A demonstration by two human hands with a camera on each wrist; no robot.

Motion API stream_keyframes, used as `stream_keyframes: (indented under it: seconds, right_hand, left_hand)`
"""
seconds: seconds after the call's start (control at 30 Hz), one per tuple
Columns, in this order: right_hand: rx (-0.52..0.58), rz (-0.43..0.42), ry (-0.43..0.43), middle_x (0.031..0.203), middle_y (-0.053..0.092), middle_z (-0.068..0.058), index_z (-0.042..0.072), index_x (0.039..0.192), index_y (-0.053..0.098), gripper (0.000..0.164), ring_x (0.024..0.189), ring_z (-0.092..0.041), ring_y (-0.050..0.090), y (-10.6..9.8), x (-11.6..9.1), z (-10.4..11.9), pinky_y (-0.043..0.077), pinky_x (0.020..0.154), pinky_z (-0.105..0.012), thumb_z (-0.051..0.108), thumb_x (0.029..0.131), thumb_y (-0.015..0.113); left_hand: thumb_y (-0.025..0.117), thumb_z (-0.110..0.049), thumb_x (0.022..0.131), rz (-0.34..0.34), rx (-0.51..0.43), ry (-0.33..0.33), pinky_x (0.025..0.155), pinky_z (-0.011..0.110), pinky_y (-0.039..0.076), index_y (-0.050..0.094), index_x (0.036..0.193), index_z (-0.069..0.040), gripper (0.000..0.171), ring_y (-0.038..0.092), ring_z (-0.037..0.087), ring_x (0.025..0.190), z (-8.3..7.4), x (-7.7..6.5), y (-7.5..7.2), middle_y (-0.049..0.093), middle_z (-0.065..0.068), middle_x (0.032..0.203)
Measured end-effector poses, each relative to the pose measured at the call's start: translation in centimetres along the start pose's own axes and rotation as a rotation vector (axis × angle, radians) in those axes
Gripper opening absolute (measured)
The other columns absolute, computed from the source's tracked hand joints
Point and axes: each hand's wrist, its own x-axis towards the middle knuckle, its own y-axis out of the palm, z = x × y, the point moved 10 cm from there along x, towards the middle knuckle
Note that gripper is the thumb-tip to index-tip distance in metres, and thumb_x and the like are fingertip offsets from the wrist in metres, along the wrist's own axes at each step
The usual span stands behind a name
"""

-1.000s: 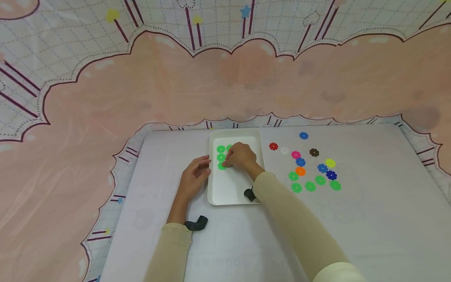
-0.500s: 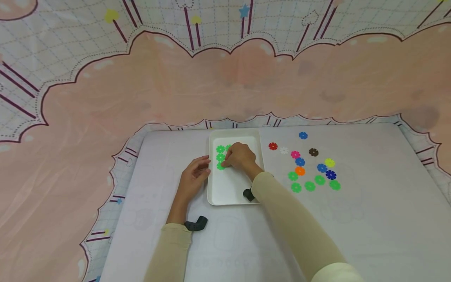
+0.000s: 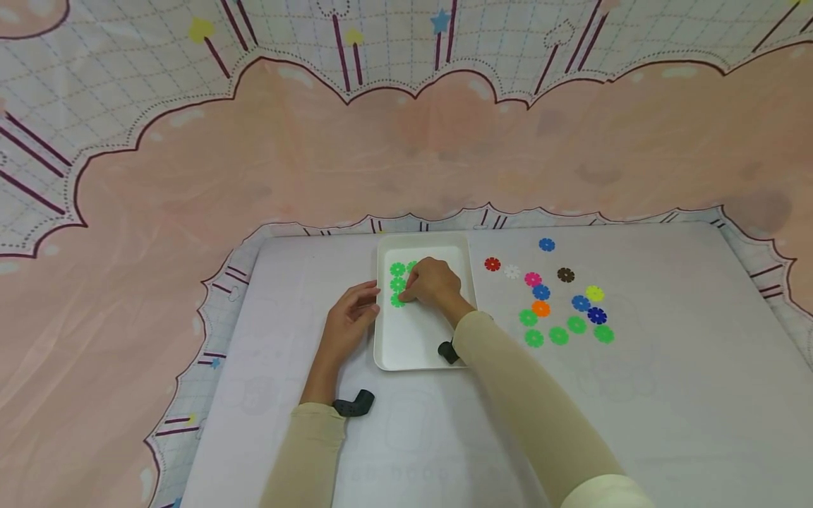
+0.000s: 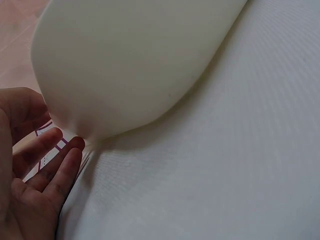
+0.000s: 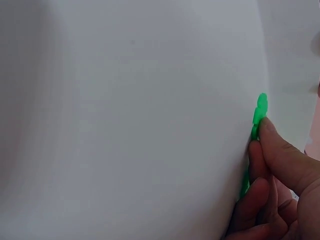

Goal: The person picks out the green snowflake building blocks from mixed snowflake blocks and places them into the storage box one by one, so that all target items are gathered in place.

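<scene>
Pinched by the right hand (image 3: 434, 282), a green disc (image 3: 397, 300) sits at the near end of a short green column inside the white tray (image 3: 409, 346); the left hand (image 3: 345, 323) rests at its left rim. In the left wrist view, that hand's fingers stand slightly apart, touching the tray's edge. From the right wrist, thumb and fingertip clamp the disc (its scalloped edge poking past them).

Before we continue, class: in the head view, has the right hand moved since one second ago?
No: judged against the red notched disc lying on the table, the right hand shows no visible shift.
</scene>
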Motion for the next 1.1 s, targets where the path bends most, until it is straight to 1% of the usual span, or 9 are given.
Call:
stream_keyframes:
  seconds: [0.2,0.43,0.5,0.63,0.7,0.77,0.8,0.93,1.1]
  right_hand:
    - [0.007,0.000,-0.005,0.087,0.071,0.004,0.022,0.074,0.074,0.024,0.082,-0.018,0.060,-0.1,-0.1,0.0,0.047,0.062,-0.032,0.038,0.073,0.092]
    - [0.010,0.008,-0.009,0.086,0.070,0.004,0.021,0.074,0.073,0.025,0.084,-0.018,0.061,-0.1,-0.1,-0.1,0.047,0.065,-0.032,0.039,0.075,0.091]
    - [0.015,0.012,-0.020,0.086,0.070,0.004,0.021,0.074,0.073,0.025,0.084,-0.019,0.061,-0.1,0.0,-0.1,0.047,0.065,-0.032,0.039,0.075,0.091]
    - [0.043,0.031,-0.051,0.088,0.070,0.003,0.021,0.074,0.073,0.024,0.086,-0.019,0.061,0.0,0.1,-0.1,0.047,0.066,-0.032,0.037,0.075,0.091]
    - [0.065,0.040,-0.072,0.088,0.070,0.003,0.020,0.075,0.073,0.024,0.087,-0.019,0.060,-0.2,0.1,-0.1,0.048,0.067,-0.031,0.035,0.075,0.091]
    - [0.092,0.051,-0.094,0.089,0.071,0.002,0.018,0.076,0.074,0.023,0.088,-0.019,0.060,-0.3,0.0,0.0,0.048,0.069,-0.030,0.033,0.075,0.091]
    - [0.104,0.055,-0.107,0.088,0.071,0.001,0.018,0.077,0.074,0.022,0.088,-0.019,0.060,-0.4,0.0,0.0,0.047,0.069,-0.030,0.032,0.076,0.091]
    - [0.126,0.065,-0.156,0.088,0.071,0.001,0.015,0.079,0.075,0.021,0.088,-0.018,0.057,-0.7,0.0,0.3,0.046,0.071,-0.028,0.030,0.078,0.090]
    - [0.143,0.072,-0.172,0.086,0.070,-0.001,0.014,0.079,0.074,0.021,0.085,-0.018,0.056,-1.4,0.0,0.5,0.044,0.068,-0.027,0.029,0.079,0.089]
  left_hand:
    - [0.066,-0.007,0.098,-0.003,-0.003,0.001,0.102,0.017,0.052,0.067,0.129,-0.007,0.031,0.061,0.022,0.129,0.0,0.0,0.0,0.058,0.001,0.146]
    - [0.066,-0.008,0.098,0.004,-0.029,0.004,0.101,0.014,0.051,0.066,0.130,-0.004,0.032,0.059,0.026,0.130,0.0,0.0,0.0,0.057,0.005,0.148]
    - [0.065,-0.008,0.099,0.007,-0.036,0.006,0.101,0.013,0.051,0.065,0.131,-0.003,0.033,0.059,0.027,0.131,0.0,0.0,0.1,0.056,0.007,0.149]
    - [0.064,-0.004,0.099,0.013,-0.024,-0.006,0.100,0.011,0.049,0.062,0.133,0.003,0.035,0.057,0.032,0.132,-0.3,0.0,0.2,0.053,0.015,0.151]
    - [0.063,-0.004,0.099,0.012,-0.016,-0.012,0.101,0.011,0.049,0.062,0.133,0.003,0.035,0.057,0.032,0.133,-0.3,-0.1,0.2,0.052,0.015,0.152]
    - [0.064,-0.005,0.098,0.010,-0.012,-0.012,0.100,0.011,0.050,0.063,0.133,0.001,0.035,0.058,0.031,0.132,-0.3,-0.1,0.2,0.054,0.013,0.151]
    - [0.065,-0.006,0.098,0.007,-0.013,-0.012,0.100,0.012,0.050,0.064,0.132,-0.001,0.035,0.058,0.030,0.131,0.1,0.0,0.1,0.054,0.011,0.151]
    - [0.066,-0.008,0.098,0.001,-0.022,0.004,0.101,0.014,0.051,0.066,0.130,-0.004,0.032,0.060,0.026,0.129,0.1,0.0,0.0,0.057,0.006,0.148]
    - [0.067,-0.006,0.097,-0.007,-0.023,0.012,0.102,0.016,0.052,0.067,0.128,-0.005,0.031,0.061,0.025,0.128,0.0,0.0,-0.1,0.058,0.004,0.147]
